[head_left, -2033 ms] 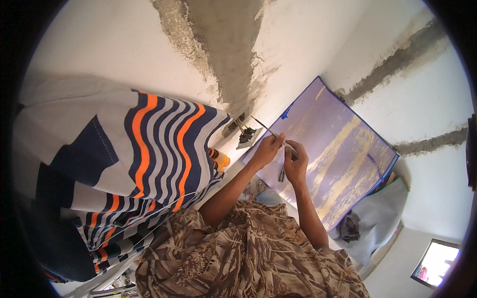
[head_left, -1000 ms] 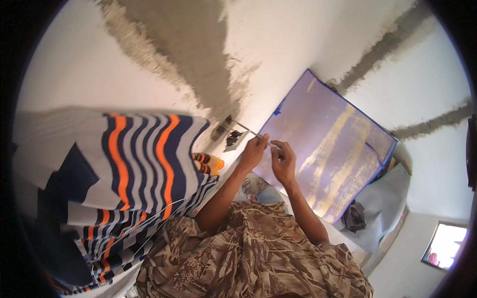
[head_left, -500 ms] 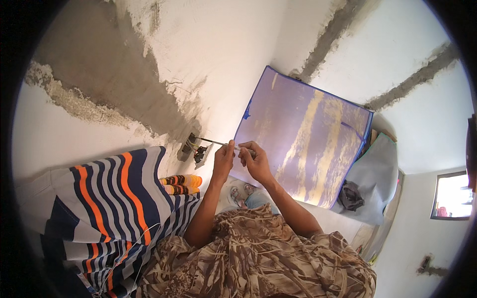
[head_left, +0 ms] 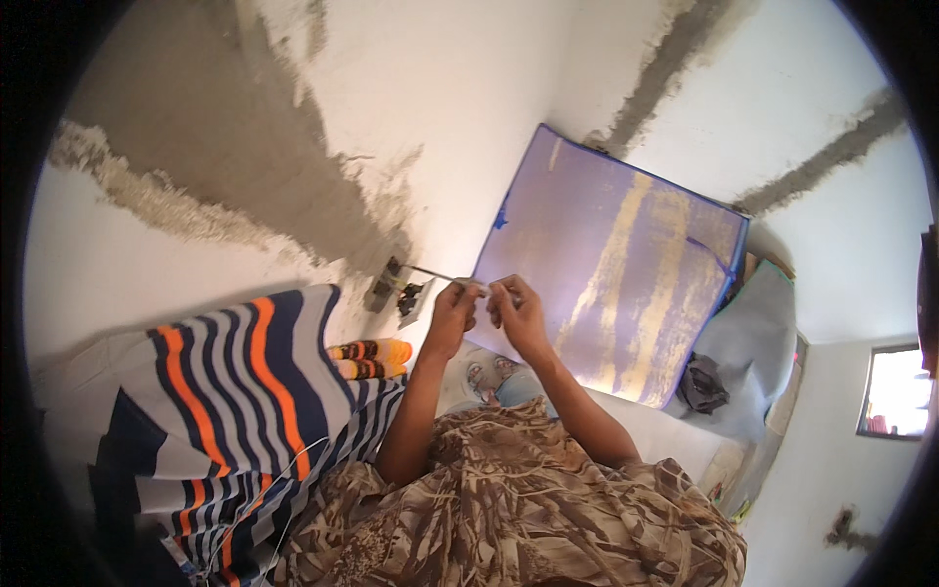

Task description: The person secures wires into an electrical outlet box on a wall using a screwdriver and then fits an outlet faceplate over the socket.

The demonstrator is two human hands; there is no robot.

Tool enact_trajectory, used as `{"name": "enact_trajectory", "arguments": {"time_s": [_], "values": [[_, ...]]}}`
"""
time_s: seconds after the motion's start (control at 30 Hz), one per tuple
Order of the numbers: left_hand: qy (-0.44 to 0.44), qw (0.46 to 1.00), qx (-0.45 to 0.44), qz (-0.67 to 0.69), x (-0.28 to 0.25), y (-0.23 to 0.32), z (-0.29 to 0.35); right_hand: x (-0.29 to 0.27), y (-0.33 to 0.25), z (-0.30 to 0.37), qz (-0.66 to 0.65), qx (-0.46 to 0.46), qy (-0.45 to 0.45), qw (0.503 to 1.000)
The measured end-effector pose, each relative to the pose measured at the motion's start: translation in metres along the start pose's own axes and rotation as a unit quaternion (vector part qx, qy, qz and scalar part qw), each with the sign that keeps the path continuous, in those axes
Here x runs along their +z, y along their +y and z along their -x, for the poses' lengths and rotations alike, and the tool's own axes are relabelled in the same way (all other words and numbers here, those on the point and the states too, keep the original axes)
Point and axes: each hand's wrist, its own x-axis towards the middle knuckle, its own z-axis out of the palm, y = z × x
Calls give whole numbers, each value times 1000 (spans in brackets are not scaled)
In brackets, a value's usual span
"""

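Note:
A thin dark wire (head_left: 430, 271) runs out from a recessed box (head_left: 390, 272) in the plastered wall to my hands. My left hand (head_left: 452, 318) is closed, pinching the wire between thumb and fingers. Close beside it, my right hand (head_left: 519, 318) has its fingertips pinched at the wire's end, where a small pale piece shows between the two hands. My fingers hide most of that end. Below the box, a black electrical socket fitting (head_left: 409, 297) with a white plate hangs out from the wall on other wires.
A striped cloth (head_left: 225, 382) covers something at the left, with orange-and-black patterned rolls (head_left: 372, 359) beside it. A worn purple board (head_left: 606, 274) leans in the corner. Grey sheeting (head_left: 758, 362) and a black bag (head_left: 703, 383) lie right of it. My feet (head_left: 494, 377) are below.
The view has shifted slightly, so the scene sits a little to the right. My hands stay at the wire's end, and their fingers have changed position slightly.

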Motion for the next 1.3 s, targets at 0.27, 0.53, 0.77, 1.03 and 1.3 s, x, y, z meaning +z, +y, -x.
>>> {"name": "enact_trajectory", "arguments": {"time_s": [0.27, 0.53, 0.77, 1.03, 1.3], "values": [[-4, 998, -38, -56, -2, 5, -11, 9, -6, 1, 139, -204, 38, 968], [-68, 996, -33, 49, 0, 10, -5, -7, -12, -1, 63, 1, -24, 998], [6, 997, -33, -75, -2, 6, -13, -8, 1, -1, 134, -144, -46, 979], [65, 988, 35, -133, 6, -3, -13, -7, -1, -5, 108, -69, -44, 991], [117, 968, 16, -220, 10, 2, -17, -7, 4, -15, 7, 1, -26, 1000]]}}
